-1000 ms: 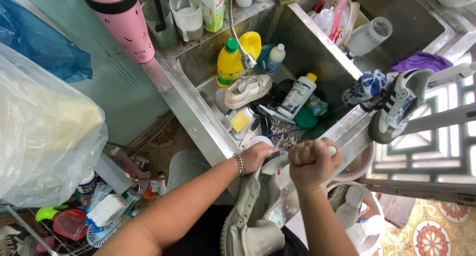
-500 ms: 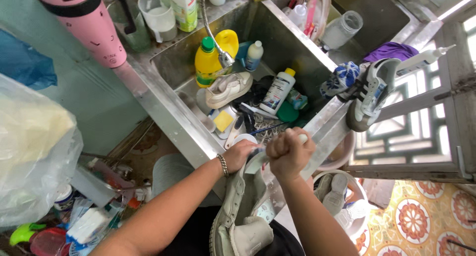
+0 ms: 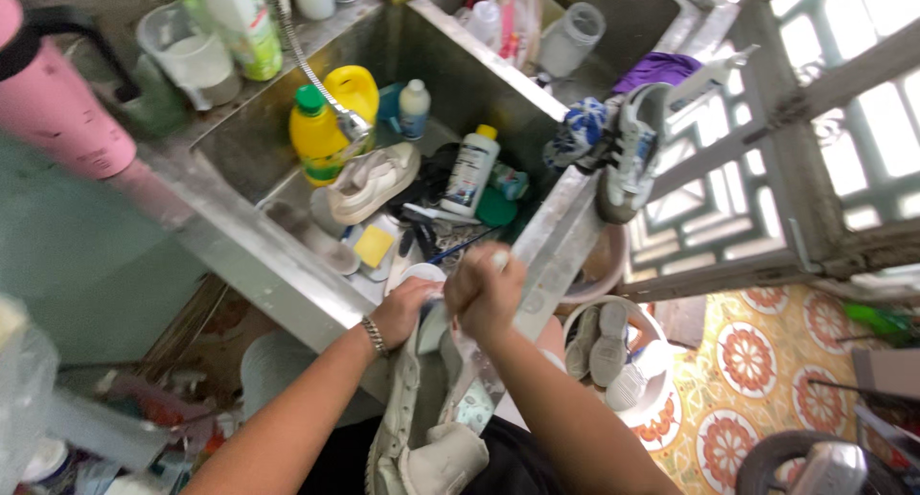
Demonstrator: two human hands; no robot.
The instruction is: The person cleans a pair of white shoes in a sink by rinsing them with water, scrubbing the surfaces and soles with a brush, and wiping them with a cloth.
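A grey-white sneaker (image 3: 422,409) lies in my lap at the bottom centre, toe toward the steel sink. My left hand (image 3: 407,308), with a chain bracelet on the wrist, grips the shoe's front end. My right hand (image 3: 484,294) is clenched in a fist around a white-handled brush, its tip sticking out above the fist, pressed at the shoe's toe. The brush head is hidden by my hands.
The steel sink (image 3: 240,241) holds another white sneaker (image 3: 369,184), a yellow bottle (image 3: 316,131), a white bottle (image 3: 471,169) and a yellow sponge (image 3: 374,246). A striped sneaker (image 3: 628,150) rests on the sink's right edge. A basin with shoes (image 3: 613,361) stands on the patterned floor.
The view has swung right and blurred, showing more floor and window grille. Both hands stay on the shoe and have shifted left in view.
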